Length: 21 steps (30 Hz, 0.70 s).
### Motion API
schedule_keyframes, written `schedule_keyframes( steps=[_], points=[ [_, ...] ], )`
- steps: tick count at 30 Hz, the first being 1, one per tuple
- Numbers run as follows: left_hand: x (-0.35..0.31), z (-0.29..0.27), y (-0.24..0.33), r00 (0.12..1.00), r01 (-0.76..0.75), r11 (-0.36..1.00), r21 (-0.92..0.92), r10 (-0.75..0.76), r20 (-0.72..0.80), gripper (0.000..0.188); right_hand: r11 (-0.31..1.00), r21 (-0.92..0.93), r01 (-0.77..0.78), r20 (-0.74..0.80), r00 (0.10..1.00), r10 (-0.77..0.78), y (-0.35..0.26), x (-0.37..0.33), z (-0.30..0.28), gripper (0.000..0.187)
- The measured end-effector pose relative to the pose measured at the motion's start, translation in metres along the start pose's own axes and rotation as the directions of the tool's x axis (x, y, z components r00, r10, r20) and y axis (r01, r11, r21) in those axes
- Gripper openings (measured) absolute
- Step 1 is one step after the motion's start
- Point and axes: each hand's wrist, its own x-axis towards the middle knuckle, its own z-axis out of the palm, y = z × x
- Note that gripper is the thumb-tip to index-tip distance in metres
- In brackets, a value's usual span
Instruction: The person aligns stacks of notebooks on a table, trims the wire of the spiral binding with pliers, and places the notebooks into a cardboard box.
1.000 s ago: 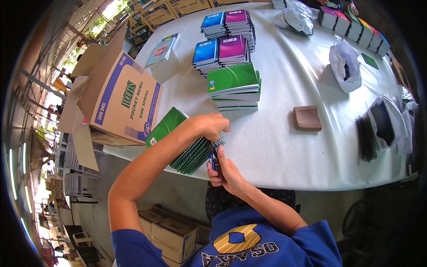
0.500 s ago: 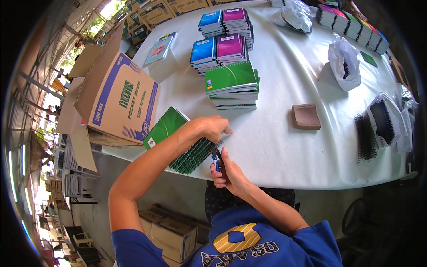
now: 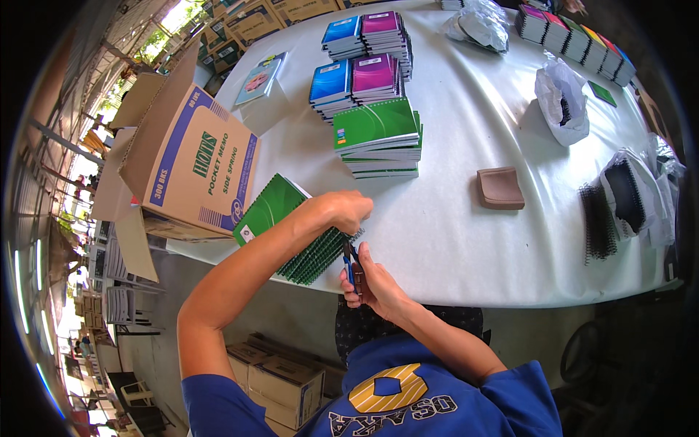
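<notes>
Blue-handled pliers point(image 3: 349, 272) are being gripped by the right hand point(image 3: 374, 285) beside green spiral notebooks point(image 3: 313, 258), near left on the table point(image 3: 451, 262); whether the left hand point(image 3: 351, 210) is holding anything, I can't tell; slipping, the pliers could be nipping it.

Your right hand point(image 3: 378, 286) grips blue-handled pliers point(image 3: 349, 272), tips at the spiral ends of the green notebooks point(image 3: 271, 207). Your left hand point(image 3: 349, 210) is just above that corner, fingertips partly hidden. An open carton point(image 3: 198, 164) stands beside the notebooks, at left.
</notes>
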Motion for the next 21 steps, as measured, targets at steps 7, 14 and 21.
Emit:
schedule_keyframes(
  steps=[7,14,21],
  points=[
    [0.004,0.011,0.002,0.993,-0.048,0.99,0.132,0.062,-0.104,0.031,0.997,-0.041,-0.066,-0.014,0.998,0.065,0.003,0.003,-0.012,0.072],
    [-0.003,0.014,0.0,0.977,-0.098,0.993,0.059,0.108,-0.185,0.029,0.995,-0.047,-0.085,-0.058,0.995,0.083,0.008,-0.008,-0.005,0.074],
    [-0.002,0.016,-0.003,0.976,-0.124,0.991,0.056,0.132,-0.172,0.04,0.996,-0.043,-0.075,-0.041,0.996,0.074,0.009,-0.011,-0.005,0.076]
  ],
)
